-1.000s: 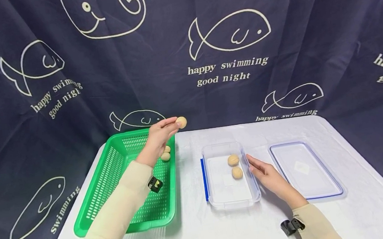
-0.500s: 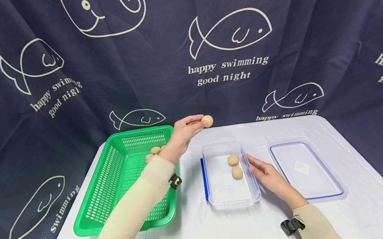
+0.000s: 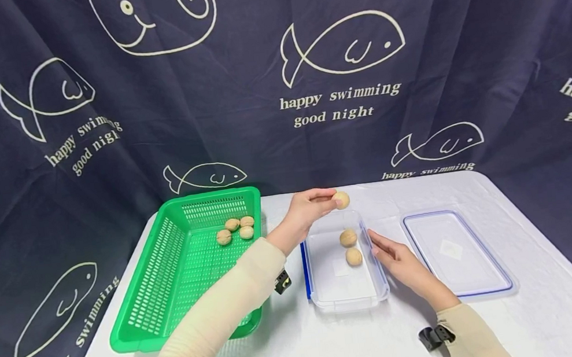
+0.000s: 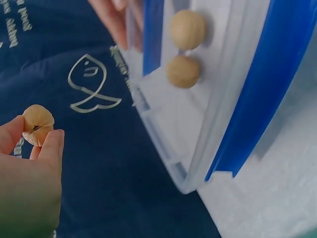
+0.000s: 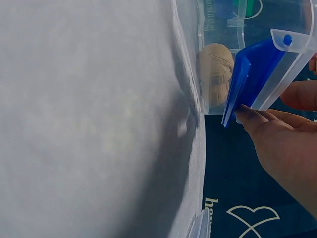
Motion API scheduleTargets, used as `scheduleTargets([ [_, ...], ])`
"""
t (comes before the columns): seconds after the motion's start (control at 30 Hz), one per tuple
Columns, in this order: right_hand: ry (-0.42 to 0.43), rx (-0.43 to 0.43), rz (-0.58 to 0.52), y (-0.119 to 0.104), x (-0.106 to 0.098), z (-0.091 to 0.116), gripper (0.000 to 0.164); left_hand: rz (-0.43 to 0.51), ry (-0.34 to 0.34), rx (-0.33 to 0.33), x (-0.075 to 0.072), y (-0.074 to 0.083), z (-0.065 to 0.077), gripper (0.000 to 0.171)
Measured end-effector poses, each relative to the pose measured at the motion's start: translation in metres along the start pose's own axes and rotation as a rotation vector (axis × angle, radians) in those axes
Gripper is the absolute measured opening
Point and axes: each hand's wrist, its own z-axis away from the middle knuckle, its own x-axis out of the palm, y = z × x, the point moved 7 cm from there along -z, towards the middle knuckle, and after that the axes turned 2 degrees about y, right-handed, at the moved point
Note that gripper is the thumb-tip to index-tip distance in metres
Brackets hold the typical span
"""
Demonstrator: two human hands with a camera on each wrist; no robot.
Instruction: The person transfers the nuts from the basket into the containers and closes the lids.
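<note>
My left hand (image 3: 310,211) pinches a walnut (image 3: 342,199) between thumb and fingertips, over the far end of a clear plastic box (image 3: 348,299). In the left wrist view the pinched walnut (image 4: 38,124) hangs beside the box, its seam end facing the camera. Two walnuts, one (image 3: 347,238) behind the other (image 3: 354,257), lie on the box floor toward the right side. My right hand (image 3: 405,270) rests against the box's right side with fingers extended. In the right wrist view, fingertips of the right hand (image 5: 287,144) touch the blue latch flap (image 5: 250,79).
A green plastic basket (image 3: 133,270) stands on the left with several walnuts (image 3: 223,237) in its far right corner. The box's lid (image 3: 470,264), blue-edged, lies flat right of my right hand. A white cloth (image 3: 304,351) covers the table; a dark fish-print curtain (image 3: 239,131) hangs behind.
My left hand has carried the walnut rightward from above the basket, then lower, to the far end of the box. The right hand has stayed at the box's side.
</note>
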Motion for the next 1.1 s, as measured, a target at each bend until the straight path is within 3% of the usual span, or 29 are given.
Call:
scheduleTargets([
  [0.4, -0.002, 0.001, 0.010, -0.001, 0.000, -0.002, 0.049, -0.143, -0.051, -0.041, 0.013, -0.031, 0.009, 0.028],
  [0.8, -0.001, 0.008, 0.027, -0.001, 0.000, -0.002, 0.049, -0.178, -0.101, -0.083, 0.025, -0.062, 0.018, 0.028],
  [1.1, -0.001, 0.004, 0.017, -0.001, 0.000, 0.000, 0.050, -0.221, -0.088, -0.111, 0.030, -0.078, 0.026, 0.031],
])
